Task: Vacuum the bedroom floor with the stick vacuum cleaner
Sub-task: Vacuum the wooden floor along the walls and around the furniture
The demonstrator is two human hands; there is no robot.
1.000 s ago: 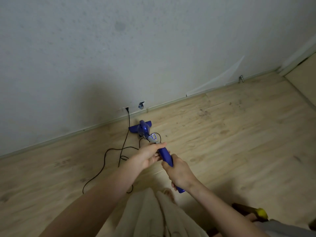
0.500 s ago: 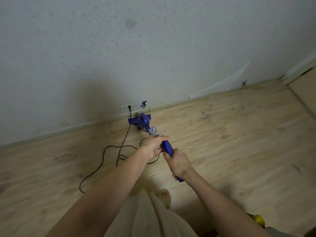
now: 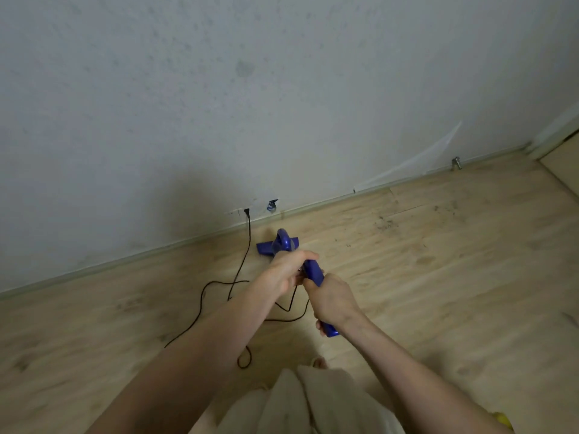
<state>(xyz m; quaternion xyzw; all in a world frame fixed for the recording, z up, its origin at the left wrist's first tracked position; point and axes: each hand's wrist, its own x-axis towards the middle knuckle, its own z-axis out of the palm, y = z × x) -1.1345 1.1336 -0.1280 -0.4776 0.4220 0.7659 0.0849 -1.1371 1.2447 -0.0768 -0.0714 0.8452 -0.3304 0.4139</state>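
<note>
A blue stick vacuum cleaner stands on the light wooden floor with its floor head close to the skirting board. My left hand grips the upper part of the stick. My right hand grips the blue handle just below it, whose end pokes out under my wrist. The stick between the floor head and my hands is mostly hidden by my left hand.
A black power cord runs from a wall socket down over the floor in loops left of my hands. Dust and dark specks lie on the floor at the right. A metal door stop sits at the skirting. My foot is below.
The vacuum's floor head first moved up to the skirting board, then came back a little and to the right. Both hands kept their grip.
</note>
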